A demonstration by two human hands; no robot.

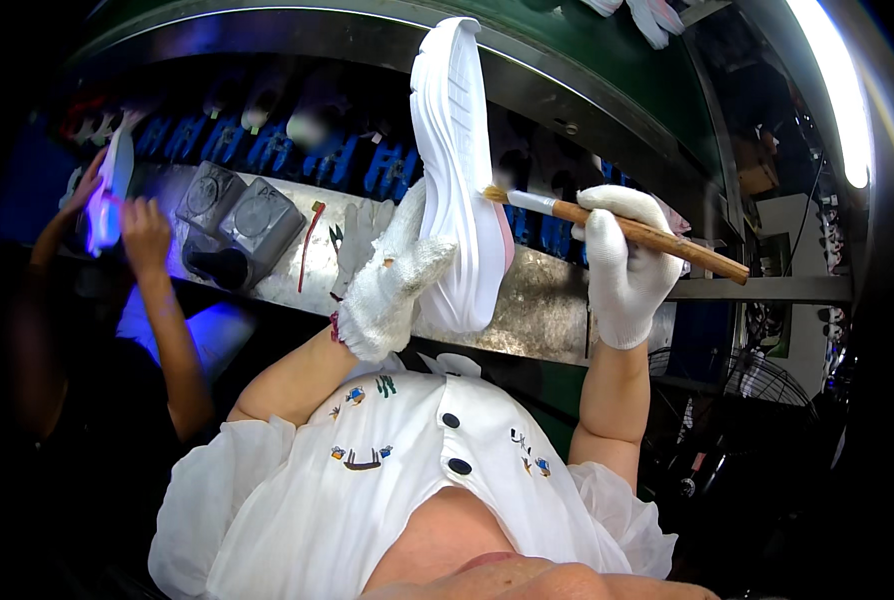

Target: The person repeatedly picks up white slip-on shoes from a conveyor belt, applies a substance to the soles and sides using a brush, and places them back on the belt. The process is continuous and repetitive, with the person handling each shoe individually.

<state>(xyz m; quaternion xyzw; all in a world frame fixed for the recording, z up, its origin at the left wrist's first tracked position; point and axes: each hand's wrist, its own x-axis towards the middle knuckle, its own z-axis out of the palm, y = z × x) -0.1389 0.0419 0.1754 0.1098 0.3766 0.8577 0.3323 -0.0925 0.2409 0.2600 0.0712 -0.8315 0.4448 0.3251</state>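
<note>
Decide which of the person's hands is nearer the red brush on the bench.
Left. The left hand, holding the white sole, is apart from the red brush, to its right; the right hand, holding the paintbrush, is farther right, beyond the sole.

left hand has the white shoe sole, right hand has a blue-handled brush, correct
The brush has a brown handle, not blue, in the head view; the left hand does hold the white shoe sole, the right hand the brush.

I see the left hand [392,285] clasping a white sole [454,190]; right of that grip, the right hand [629,275] holds a brush [570,212].
</note>
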